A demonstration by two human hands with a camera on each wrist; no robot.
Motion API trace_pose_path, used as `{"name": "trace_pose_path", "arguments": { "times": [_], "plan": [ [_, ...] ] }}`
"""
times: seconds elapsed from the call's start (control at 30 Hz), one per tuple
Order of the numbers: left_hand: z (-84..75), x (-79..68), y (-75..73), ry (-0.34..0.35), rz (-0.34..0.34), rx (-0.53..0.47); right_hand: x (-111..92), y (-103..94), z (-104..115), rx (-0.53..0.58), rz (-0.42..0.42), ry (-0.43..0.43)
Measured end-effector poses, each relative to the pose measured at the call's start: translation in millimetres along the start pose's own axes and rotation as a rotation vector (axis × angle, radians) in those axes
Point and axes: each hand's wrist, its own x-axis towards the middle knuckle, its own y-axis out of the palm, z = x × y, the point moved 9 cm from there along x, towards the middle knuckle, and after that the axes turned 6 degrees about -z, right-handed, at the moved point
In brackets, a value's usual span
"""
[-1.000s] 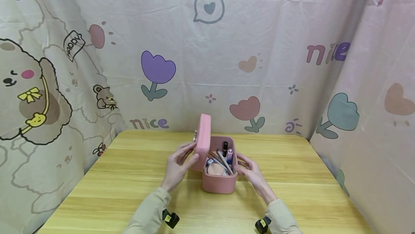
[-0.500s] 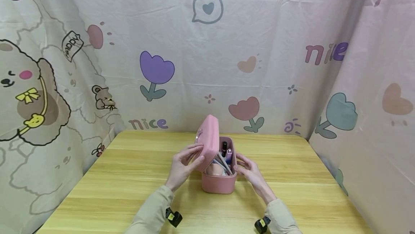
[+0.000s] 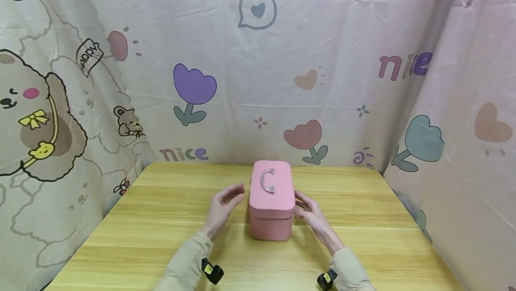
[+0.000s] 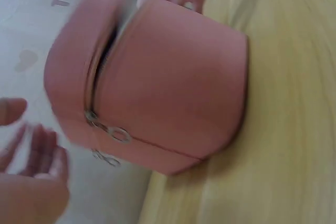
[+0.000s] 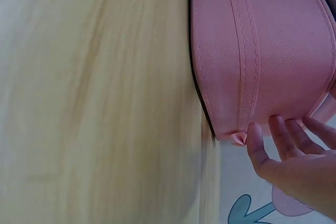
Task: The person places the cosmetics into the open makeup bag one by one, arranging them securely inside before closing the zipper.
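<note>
A pink makeup case (image 3: 272,192) with a clear carry handle (image 3: 267,181) on its lid stands upright on the wooden table. The lid lies over the top, and its contents are hidden. In the left wrist view a dark gap shows along the unzipped seam, with metal zipper pulls (image 4: 119,134) hanging at the corner. My left hand (image 3: 222,208) is just left of the case, apart from it, fingers loosely bent and holding nothing. On the other side my right hand (image 3: 313,219) rests its fingertips (image 5: 278,124) against the case wall.
The wooden tabletop (image 3: 169,219) extends around the case on all sides. A printed cloth (image 3: 242,80) hangs behind the table's back edge and along both sides. Small black cameras (image 3: 212,271) sit on both wrists.
The lid has swung down from the left onto the case, covering the makeup and brushes inside. My left hand has let go of the lid; my right hand has stayed at the side.
</note>
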Motion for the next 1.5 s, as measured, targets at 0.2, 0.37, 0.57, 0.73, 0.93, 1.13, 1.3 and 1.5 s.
{"name": "trace_pose_path", "arguments": {
  "times": [0.2,0.37,0.57,0.73,0.93,1.13,1.3,1.5],
  "plan": [
    [26.2,-7.3,6.6,-0.098,0.108,0.168,-1,-1.2,-6,0.016,0.061,0.018],
    [30.2,-12.3,15.4,-0.091,0.217,0.147,-3,-1.7,-3,0.002,0.075,-0.003],
    [29.3,-14.5,20.2,-0.057,0.300,0.177,-4,1.7,0,-0.024,0.126,-0.004],
    [26.9,-15.8,20.9,-0.019,0.329,0.244,-5,4.1,1,-0.032,0.175,-0.015],
    [19.4,-17.6,24.4,0.104,0.388,0.327,-4,3.0,2,-0.021,0.193,-0.013],
    [12.8,-19.8,27.8,0.240,0.404,0.349,-4,0.2,4,-0.019,0.124,0.013],
    [14.9,-19.1,27.7,0.211,0.376,0.353,-2,-3.4,11,-0.046,0.014,-0.004],
    [13.4,-17.6,24.3,0.220,0.289,0.393,-4,-8.7,29,-0.036,-0.077,-0.192]
  ]
}}
